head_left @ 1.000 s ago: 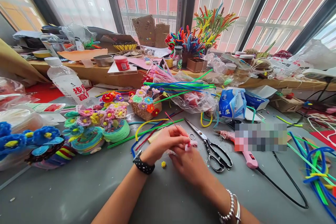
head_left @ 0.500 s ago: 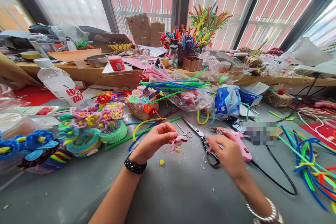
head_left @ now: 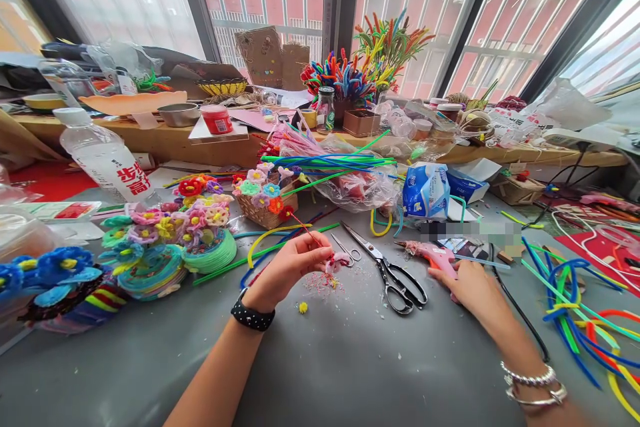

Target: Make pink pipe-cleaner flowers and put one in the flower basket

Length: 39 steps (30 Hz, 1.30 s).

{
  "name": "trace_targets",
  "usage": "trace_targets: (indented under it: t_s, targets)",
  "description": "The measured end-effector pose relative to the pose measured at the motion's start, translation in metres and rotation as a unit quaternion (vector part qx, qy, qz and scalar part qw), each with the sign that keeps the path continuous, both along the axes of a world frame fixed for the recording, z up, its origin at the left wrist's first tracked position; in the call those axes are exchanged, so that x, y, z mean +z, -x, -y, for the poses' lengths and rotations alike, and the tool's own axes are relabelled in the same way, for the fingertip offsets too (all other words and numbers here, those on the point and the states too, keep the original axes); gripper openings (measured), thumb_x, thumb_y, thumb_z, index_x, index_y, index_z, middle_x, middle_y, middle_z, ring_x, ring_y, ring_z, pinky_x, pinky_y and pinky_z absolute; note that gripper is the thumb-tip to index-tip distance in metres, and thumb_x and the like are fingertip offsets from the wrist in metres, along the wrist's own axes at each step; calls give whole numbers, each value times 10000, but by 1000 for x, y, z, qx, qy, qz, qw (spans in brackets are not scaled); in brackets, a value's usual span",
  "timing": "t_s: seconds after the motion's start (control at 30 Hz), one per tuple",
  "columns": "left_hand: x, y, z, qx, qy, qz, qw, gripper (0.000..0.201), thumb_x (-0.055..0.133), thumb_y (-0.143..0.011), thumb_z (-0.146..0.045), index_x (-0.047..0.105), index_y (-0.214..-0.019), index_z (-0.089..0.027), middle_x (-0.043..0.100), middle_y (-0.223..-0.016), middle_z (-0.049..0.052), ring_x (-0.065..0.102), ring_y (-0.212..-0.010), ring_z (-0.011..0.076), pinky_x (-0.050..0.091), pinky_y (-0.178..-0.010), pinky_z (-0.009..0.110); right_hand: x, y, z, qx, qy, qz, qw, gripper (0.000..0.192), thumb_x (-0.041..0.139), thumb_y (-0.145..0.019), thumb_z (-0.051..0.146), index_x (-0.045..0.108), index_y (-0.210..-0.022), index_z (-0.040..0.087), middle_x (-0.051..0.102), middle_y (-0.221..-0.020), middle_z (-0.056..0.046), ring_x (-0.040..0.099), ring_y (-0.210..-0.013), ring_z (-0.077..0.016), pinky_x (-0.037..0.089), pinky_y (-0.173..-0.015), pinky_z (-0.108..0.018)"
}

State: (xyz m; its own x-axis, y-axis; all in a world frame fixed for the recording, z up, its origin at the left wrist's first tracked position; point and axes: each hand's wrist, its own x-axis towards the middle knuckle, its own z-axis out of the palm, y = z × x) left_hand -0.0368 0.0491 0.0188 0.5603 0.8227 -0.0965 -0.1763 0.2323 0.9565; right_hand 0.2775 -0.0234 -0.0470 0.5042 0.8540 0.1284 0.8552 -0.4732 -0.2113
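Head view: left hand [head_left: 293,267] pinched shut on a small pink flower [head_left: 336,261] with a red stem [head_left: 303,229], held just above mid-counter [head_left: 320,373] over scattered trimmings [head_left: 323,281]. Right hand [head_left: 467,283] closing round the pink glue gun [head_left: 434,255], grip not fully visible. Scissors [head_left: 395,273] lying between. Flower shaped and trimmed, apparently; gluing not yet done. Finished flower baskets [head_left: 200,233] toward the left edge.
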Motion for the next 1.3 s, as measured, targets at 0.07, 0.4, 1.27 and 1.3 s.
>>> trace_targets:
  t_s: [0.07, 0.4, 1.27, 1.3]
  targets:
    - [2, -1, 1, -15, -6, -11, 1000, 188, 651, -649, -284, 530, -693, -146, 578, -660, 2, 540, -612, 99, 400, -570, 200, 2, 2, -5, 37, 33, -6, 999, 484, 428, -663, 605, 603, -735, 160, 611, -647, -119, 582, -570, -258, 383, -468, -314]
    - [2, -5, 5, -28, -31, -29, 999, 180, 634, -669, -276, 526, -704, -137, 567, -666, 4, 535, -605, 90, 411, -565, 194, 13, 17, -12, -17, 64, 22, 998, 386, 377, -701, 444, 616, -773, 150, 644, -770, -150, 605, -659, -276, 406, -512, -321]
    - [-15, -26, 10, 110, 252, 221, 936, 62, 590, -704, -78, 577, -748, -120, 650, -726, 10, 617, -581, 69, 508, -580, 144, 67, 97, -12, 90, -238, -218, 942, 542, 561, -605, 520, 535, -975, 126, 624, -776, -70, 561, -602, -170, 453, -534, -264]
    - [-15, -26, 10, 110, 252, 222, 935, 57, 580, -713, -80, 583, -758, -115, 650, -727, 12, 617, -580, 68, 509, -577, 139, 63, 98, -12, 93, -242, -214, 942, 551, 574, -596, 520, 528, -978, 126, 622, -776, -70, 559, -597, -170, 454, -527, -264]
